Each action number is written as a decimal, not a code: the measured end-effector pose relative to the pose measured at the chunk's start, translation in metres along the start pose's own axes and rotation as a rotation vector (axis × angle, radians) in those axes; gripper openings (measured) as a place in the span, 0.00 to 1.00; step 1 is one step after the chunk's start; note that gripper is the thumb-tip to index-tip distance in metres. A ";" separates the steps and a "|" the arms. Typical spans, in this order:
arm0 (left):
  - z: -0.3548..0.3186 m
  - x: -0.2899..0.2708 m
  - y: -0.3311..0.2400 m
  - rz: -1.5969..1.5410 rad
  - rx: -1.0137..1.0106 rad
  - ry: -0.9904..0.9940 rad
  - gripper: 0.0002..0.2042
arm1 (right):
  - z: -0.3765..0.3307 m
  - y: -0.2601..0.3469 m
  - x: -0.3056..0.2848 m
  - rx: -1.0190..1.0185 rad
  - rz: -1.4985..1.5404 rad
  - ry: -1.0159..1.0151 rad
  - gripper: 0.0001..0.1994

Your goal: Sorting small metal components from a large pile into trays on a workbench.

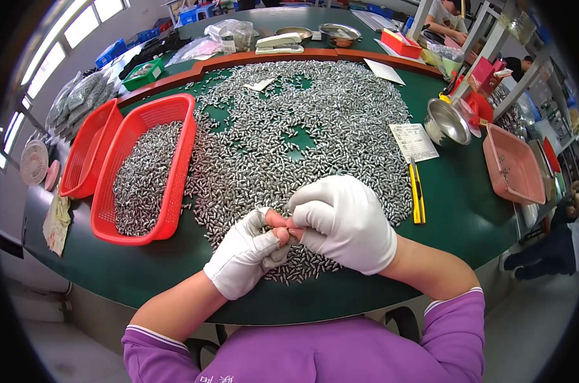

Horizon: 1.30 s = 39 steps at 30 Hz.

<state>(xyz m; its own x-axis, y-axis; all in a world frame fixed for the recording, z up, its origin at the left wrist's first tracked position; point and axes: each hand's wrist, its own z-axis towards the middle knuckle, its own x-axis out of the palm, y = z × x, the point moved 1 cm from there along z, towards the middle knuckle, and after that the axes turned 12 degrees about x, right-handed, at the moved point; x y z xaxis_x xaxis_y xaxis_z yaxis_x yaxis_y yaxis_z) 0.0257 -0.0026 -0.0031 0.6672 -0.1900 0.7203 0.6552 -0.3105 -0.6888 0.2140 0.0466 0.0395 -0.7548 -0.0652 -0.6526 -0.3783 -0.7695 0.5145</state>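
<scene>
Both my hands wear white gloves with bare fingertips showing, and they meet over the near part of a wide spread of small silvery metal parts [251, 172]. My left hand [250, 252] is closed, thumb and forefinger pinched together. From the right, my right hand [347, 223] is closed too, its fingertips touching those of the left. Whatever lies between the fingertips is too small and too covered to make out. Left of my hands stands a red perforated basket [186, 159] partly filled with the same kind of metal parts.
A second red basket [88, 156] sits farther left. On the right lie a yellow utility knife [418, 198], a paper slip [414, 142], a metal bowl [451, 120] and a pink basket [525, 185]. A stapler [280, 43] rests beyond the wooden ledge [264, 57]. Another person [448, 22] sits at the far right.
</scene>
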 end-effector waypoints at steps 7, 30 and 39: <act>-0.002 0.002 -0.001 0.021 0.011 0.014 0.08 | -0.005 0.006 0.000 0.006 -0.081 -0.063 0.10; 0.004 0.000 -0.002 -0.095 -0.004 0.050 0.07 | -0.008 -0.041 0.002 0.329 -0.554 0.256 0.05; 0.007 -0.003 -0.001 -0.110 -0.010 0.039 0.08 | -0.005 -0.037 -0.003 0.331 -0.451 0.237 0.05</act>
<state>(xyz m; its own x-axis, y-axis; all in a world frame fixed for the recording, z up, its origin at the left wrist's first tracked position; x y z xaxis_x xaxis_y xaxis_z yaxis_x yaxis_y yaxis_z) 0.0252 0.0045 -0.0047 0.5767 -0.1903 0.7945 0.7202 -0.3407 -0.6044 0.2334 0.0721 0.0198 -0.3559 0.0526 -0.9330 -0.8084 -0.5182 0.2791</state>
